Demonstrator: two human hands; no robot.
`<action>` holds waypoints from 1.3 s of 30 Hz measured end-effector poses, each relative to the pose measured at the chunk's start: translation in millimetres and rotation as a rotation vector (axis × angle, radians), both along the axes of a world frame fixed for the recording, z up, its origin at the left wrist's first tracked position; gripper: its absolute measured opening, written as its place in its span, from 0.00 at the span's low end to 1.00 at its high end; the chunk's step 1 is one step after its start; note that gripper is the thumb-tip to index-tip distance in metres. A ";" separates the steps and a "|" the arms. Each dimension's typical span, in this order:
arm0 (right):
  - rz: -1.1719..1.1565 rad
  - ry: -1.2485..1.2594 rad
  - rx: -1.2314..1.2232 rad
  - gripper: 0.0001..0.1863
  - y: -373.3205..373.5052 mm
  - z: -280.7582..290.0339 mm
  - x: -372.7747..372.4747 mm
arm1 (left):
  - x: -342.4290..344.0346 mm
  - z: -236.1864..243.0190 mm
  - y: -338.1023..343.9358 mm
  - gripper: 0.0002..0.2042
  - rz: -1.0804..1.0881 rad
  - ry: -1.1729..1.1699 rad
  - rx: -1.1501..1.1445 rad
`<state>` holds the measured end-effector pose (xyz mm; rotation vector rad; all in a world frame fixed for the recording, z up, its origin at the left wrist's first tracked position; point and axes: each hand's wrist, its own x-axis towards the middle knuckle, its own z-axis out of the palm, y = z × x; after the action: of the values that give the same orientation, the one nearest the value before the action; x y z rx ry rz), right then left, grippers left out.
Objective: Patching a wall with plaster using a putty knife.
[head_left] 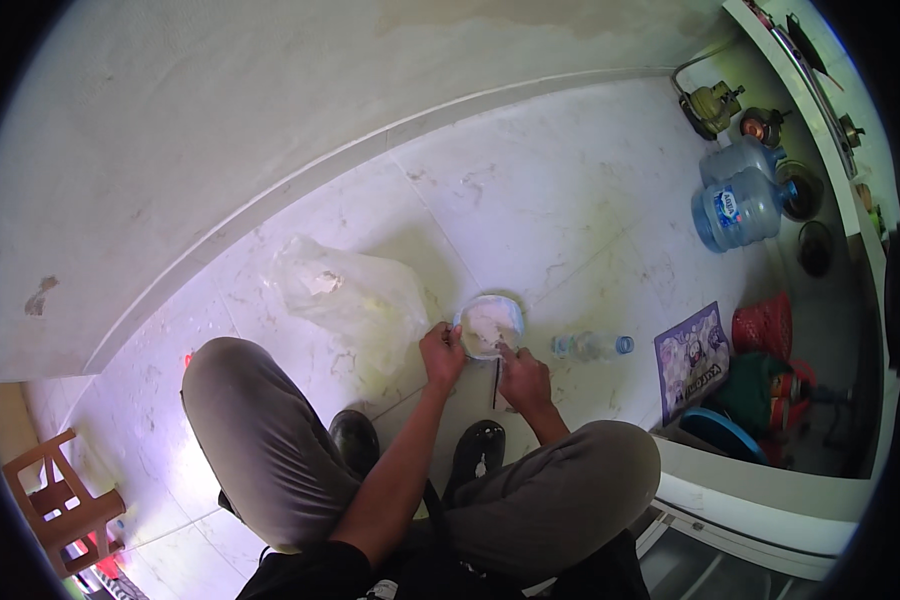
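A small white bowl (518,312) stands on the tiled floor in front of me, with a pale, whitish powdery or doughy mass (488,322) inside. My left hand (443,354) is closed on the left rim of the bowl. At the lower right rim, my right hand (526,382) is closed, its fingertips at the edge of the pale mass. Whatever those fingers hold is too small to make out. Left of the bowl lies a crumpled translucent plastic bag (355,295) with some whitish stuff in it. A clear plastic bottle (592,346) lies on its side just right of my right hand.
My bent knees and dark shoes (478,455) frame the near side. Large blue water jugs (740,210), a green gas cylinder (710,108), a purple printed board (692,362) and a red basket (762,328) stand by the counter at right. A brown stool (65,500) is at lower left.
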<state>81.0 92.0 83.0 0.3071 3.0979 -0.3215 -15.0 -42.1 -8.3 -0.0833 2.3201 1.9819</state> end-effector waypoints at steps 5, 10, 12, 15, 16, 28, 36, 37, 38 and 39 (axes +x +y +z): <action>0.029 0.001 0.032 0.19 8.6 -4.0 0.4 | 1.8 -5.8 0.6 0.09 -0.027 -0.055 0.025; 0.061 0.084 -0.056 0.16 6.2 -7.9 1.3 | -2.0 -2.9 -0.7 0.09 -0.045 -0.038 0.038; 0.102 0.057 -0.047 0.15 3.5 -3.2 -0.6 | -1.1 -8.9 -1.4 0.08 -0.058 -0.071 -0.011; 0.000 0.128 -0.073 0.14 3.5 2.6 -9.2 | -3.6 -20.5 -4.9 0.09 -0.042 0.009 -0.068; 0.025 0.106 -0.092 0.13 0.9 -2.4 -11.9 | -3.0 -19.8 -2.8 0.09 -0.047 0.009 -0.064; 0.062 0.106 -0.057 0.13 3.4 -3.1 -17.8 | 0.4 -17.2 0.1 0.07 0.015 -0.039 -0.005; 0.014 0.082 -0.037 0.12 21.0 8.3 -3.6 | 2.1 5.6 5.2 0.09 -0.060 -0.152 0.099; 0.009 0.043 -0.057 0.12 19.8 8.8 -3.2 | 1.2 6.2 2.1 0.09 -0.055 -0.150 0.092; 0.004 0.004 -0.076 0.12 17.5 8.4 -3.0 | 0.5 6.6 -0.9 0.09 -0.033 -0.138 0.081; 0.009 0.005 -0.082 0.12 11.6 5.9 -2.9 | -0.3 6.8 -3.9 0.09 -0.012 -0.127 0.070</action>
<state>78.1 103.6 88.9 0.2917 3.0796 -0.4489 -15.3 -46.0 -1.5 -0.1843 2.1676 1.9880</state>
